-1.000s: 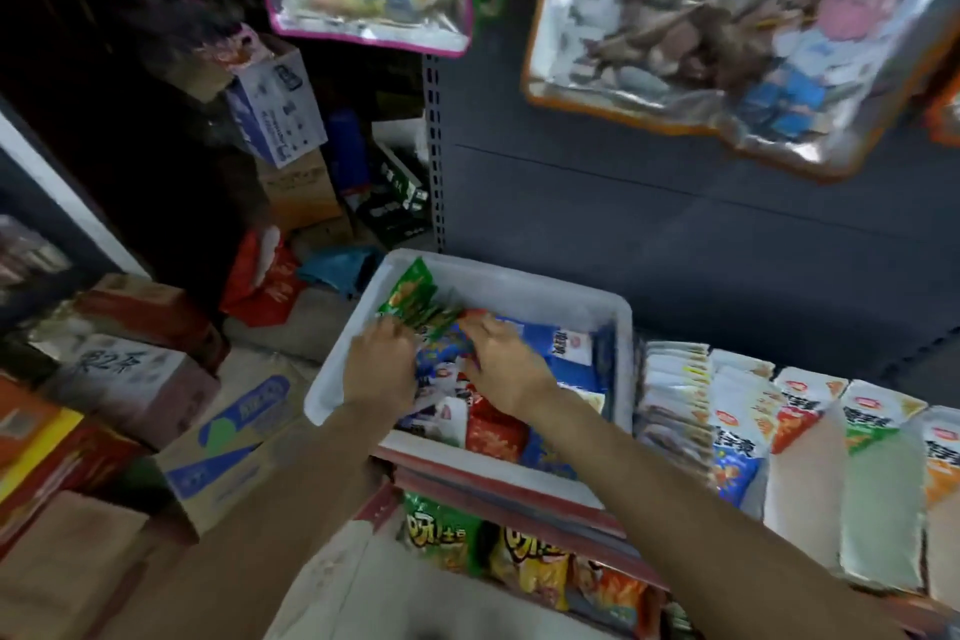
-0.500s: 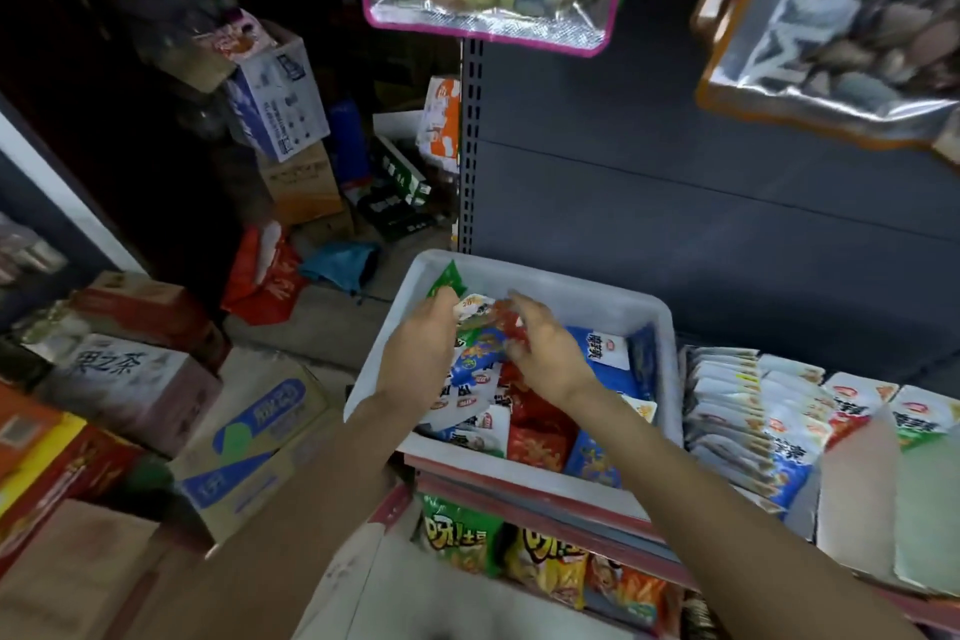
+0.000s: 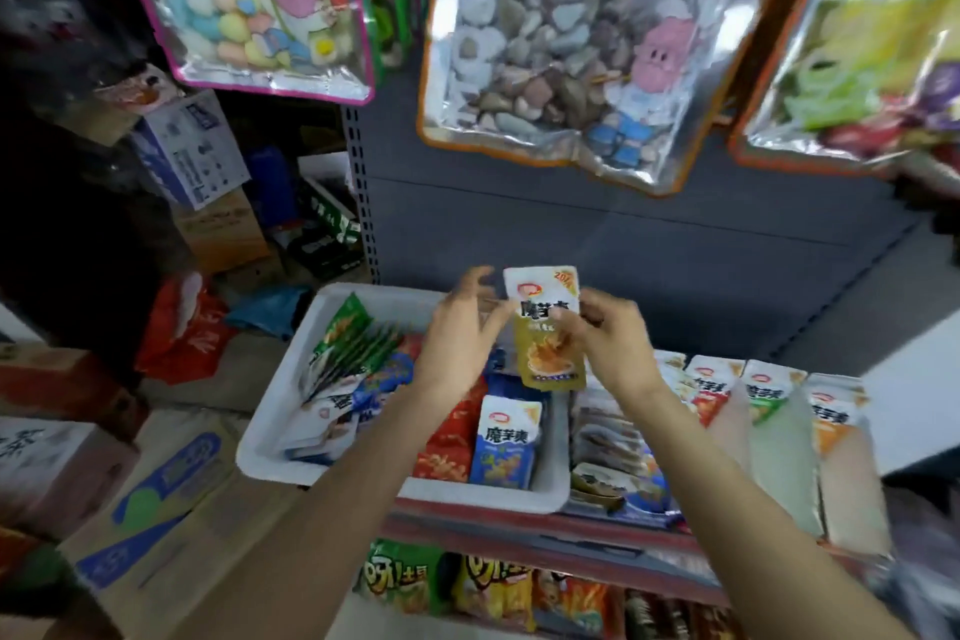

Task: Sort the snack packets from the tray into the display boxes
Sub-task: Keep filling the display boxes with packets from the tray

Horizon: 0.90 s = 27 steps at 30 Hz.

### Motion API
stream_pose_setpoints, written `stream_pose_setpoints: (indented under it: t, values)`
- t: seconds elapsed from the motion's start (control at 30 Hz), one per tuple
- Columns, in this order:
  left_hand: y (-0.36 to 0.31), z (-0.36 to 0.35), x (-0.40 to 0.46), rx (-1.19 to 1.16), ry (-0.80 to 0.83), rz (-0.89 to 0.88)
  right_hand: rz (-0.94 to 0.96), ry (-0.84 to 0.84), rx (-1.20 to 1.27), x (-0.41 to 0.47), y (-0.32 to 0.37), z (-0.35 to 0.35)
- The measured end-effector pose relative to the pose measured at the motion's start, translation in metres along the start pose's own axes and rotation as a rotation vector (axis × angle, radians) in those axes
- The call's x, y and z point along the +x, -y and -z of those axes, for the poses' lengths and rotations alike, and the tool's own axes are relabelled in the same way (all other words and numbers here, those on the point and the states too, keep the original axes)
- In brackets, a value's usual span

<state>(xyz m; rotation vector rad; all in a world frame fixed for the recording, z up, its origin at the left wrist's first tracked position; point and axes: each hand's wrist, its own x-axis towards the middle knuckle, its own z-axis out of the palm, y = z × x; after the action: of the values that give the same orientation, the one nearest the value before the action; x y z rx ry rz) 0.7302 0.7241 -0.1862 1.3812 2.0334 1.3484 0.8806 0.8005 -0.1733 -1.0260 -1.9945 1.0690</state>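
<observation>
Two bare forearms are seen entering from the lower edge of the head view, each ending in a hand. No sleeve, cuff or glove is worn on the visible length of either arm. The left hand (image 3: 457, 348) is shown from its back, knuckles and fingers uncovered; no ring is made out on it. The right hand (image 3: 610, 353) is likewise uncovered, and its wrist is bare of any watch or band. The fingertips are smeared by motion blur, so the nails and any small marks possibly present cannot be judged.
</observation>
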Motion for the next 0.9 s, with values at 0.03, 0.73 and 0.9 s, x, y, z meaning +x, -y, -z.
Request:
stream_pose_setpoints:
  t: [0.03,0.73,0.9]
  values:
    - [-0.003,-0.015,0.001,0.001,0.031,0.030,-0.032,-0.062,0.050,-0.002,-0.006,0.014]
    - [0.006,-0.093,-0.046,0.383,0.417,-0.115,-0.215,0.090,0.315,-0.020,-0.077,0.073]
    - [0.002,-0.092,-0.050,0.341,0.427,-0.057,-0.241,0.146,-0.140,-0.025,-0.098,0.067]
